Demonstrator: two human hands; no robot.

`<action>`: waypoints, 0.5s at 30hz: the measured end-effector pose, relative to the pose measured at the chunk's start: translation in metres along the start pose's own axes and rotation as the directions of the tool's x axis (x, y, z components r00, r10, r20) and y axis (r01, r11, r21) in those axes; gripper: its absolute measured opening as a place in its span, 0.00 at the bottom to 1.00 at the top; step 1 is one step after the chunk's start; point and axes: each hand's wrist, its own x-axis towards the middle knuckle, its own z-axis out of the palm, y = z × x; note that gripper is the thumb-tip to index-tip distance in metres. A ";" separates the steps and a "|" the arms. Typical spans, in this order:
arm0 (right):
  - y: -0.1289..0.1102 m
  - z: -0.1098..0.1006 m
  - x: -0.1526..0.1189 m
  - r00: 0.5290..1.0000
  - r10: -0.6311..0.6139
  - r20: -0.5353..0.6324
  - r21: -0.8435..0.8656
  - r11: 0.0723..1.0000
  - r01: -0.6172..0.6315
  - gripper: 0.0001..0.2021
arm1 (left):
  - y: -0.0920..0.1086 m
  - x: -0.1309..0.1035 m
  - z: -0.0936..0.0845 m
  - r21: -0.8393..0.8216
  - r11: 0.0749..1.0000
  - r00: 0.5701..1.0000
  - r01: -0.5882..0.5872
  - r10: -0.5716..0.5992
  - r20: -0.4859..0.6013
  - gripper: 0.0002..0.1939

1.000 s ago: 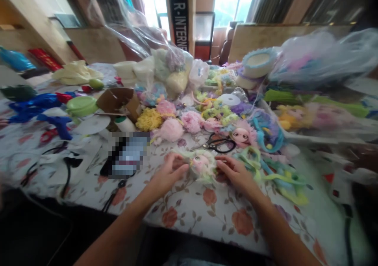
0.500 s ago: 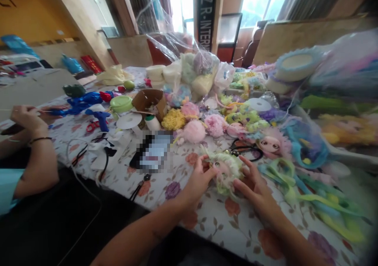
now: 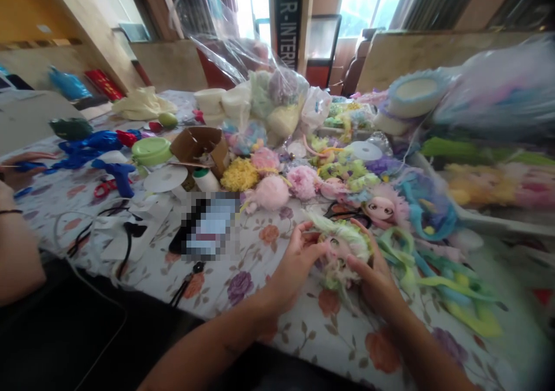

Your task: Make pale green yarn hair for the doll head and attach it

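Between my two hands is a doll head (image 3: pixel 340 245) with pale green and cream hair, its face tilted sideways and partly covered by my fingers. My left hand (image 3: pixel 299 258) grips it from the left, thumb against the face. On the right, my right hand (image 3: pixel 375 266) is closed round the other side, thumb near the chin. Just behind lie black-handled scissors (image 3: pixel 347 210), partly hidden by the doll head. A second doll head (image 3: pixel 381 209) with pink hair lies face up beyond my right hand. Green and yellow ribbons (image 3: pixel 459 287) spread to the right.
A phone (image 3: pixel 208 226) lies left of my hands. Behind it are a cardboard box (image 3: pixel 202 148), a thread spool (image 3: pixel 206 180), and fluffy pink pompoms (image 3: pixel 271 193). A white bin (image 3: pixel 485 223) of dolls stands at right. Another person's arm (image 3: pixel 17 252) is at far left.
The view has swung to the right. My right hand has closed in round the doll head, its fingers now behind the hair, and the head appears lifted slightly and turned.
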 end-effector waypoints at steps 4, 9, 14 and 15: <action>-0.013 0.000 -0.003 0.999 0.049 -0.011 0.166 0.985 -0.046 0.30 | 0.006 0.007 -0.019 0.270 0.951 0.986 -0.154 0.167 -0.028 0.26; -0.020 -0.007 -0.004 0.999 0.036 -0.005 0.083 0.996 -0.035 0.27 | 0.037 0.001 -0.030 0.737 0.390 0.690 -0.553 0.709 0.143 0.23; -0.016 -0.011 -0.001 0.992 0.041 0.122 0.008 0.999 -0.042 0.26 | 0.066 0.008 -0.006 0.681 0.277 0.732 -0.678 0.333 0.594 0.26; -0.016 -0.011 -0.001 0.990 0.046 0.135 -0.016 0.999 -0.044 0.26 | 0.067 0.014 -0.003 0.689 0.351 0.773 -0.634 0.248 0.584 0.31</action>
